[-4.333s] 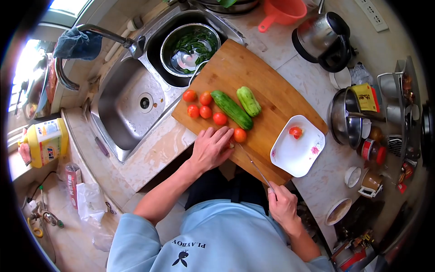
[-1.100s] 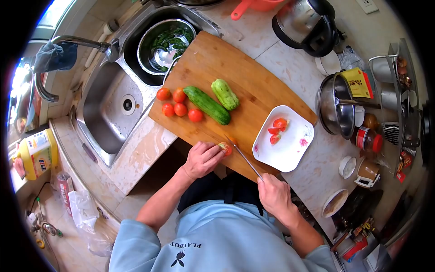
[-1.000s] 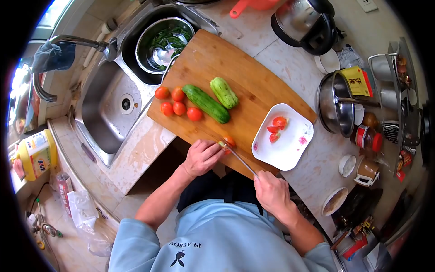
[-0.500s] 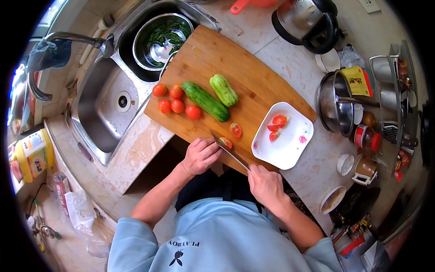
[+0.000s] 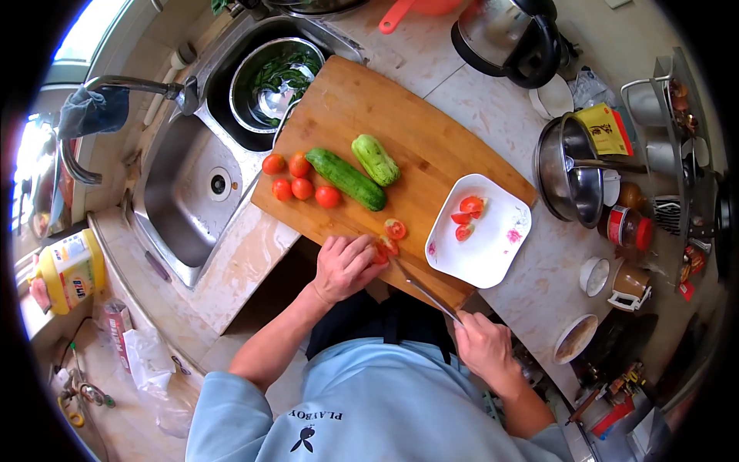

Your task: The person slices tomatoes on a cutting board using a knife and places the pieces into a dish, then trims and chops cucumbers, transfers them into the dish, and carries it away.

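My left hand (image 5: pixel 344 268) is closed, its fingertips pressing a cut tomato piece (image 5: pixel 388 245) against the near edge of the wooden cutting board (image 5: pixel 454 154). Gripped in my right hand (image 5: pixel 485 343) is a knife (image 5: pixel 426 291), its tip close to that piece and its handle hidden by the fingers. Another tomato piece (image 5: pixel 395 229) lies just beyond. To the right on the board sits a white square bowl (image 5: pixel 493 258) with several tomato wedges (image 5: pixel 466 217) in it. Several whole tomatoes (image 5: pixel 327 197), a dark green cucumber (image 5: pixel 346 179) and a paler green gourd-like vegetable (image 5: pixel 376 160) lie farther up the board.
A steel sink (image 5: pixel 181 200) is at the left, with a metal bowl of leafy greens (image 5: pixel 277 81) in its far basin. An electric kettle (image 5: pixel 504 38) stands at the back. Steel pans (image 5: pixel 566 169), jars (image 5: pixel 625 229) and small dishes (image 5: pixel 576 339) line the right side.
My right hand has drawn the knife back to the right, its blade leaving the tomato piece by my left hand. My left fingers now cover more of that piece.
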A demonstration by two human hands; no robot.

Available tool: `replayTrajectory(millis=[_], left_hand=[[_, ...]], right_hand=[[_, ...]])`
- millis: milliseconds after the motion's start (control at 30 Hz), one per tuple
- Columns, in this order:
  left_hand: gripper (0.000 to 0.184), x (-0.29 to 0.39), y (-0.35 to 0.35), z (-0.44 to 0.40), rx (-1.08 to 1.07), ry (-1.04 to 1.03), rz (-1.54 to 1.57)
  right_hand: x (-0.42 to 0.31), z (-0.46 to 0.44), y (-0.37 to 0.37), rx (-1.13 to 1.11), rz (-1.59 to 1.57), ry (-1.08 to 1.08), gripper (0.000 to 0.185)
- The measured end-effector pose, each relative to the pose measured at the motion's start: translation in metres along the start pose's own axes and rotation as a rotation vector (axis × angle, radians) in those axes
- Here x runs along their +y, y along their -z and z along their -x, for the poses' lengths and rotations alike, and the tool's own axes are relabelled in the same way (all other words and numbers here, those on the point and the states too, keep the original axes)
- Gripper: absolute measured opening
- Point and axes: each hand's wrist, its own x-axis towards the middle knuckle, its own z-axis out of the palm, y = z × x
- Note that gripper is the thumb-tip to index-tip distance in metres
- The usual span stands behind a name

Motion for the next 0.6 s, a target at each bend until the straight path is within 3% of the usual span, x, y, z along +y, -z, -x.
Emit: replayTrajectory(millis=[133, 233, 600], left_hand=[[0.060, 0.018, 0.003, -0.027, -0.169, 0.085, -0.113], [0.047, 0.017, -0.007, -0.026, -0.147, 0.071, -0.157], [0.034, 0.023, -0.017, -0.027, -0.075, 0.085, -0.090]], right_hand=[[0.012, 0.021, 0.000, 0.093, -0.102, -0.048, 0.020], [0.017, 0.024, -0.003, 0.149, -0.171, -0.075, 0.018], [0.030, 0.031, -0.008, 0.258, -0.392, -0.136, 0.014]])
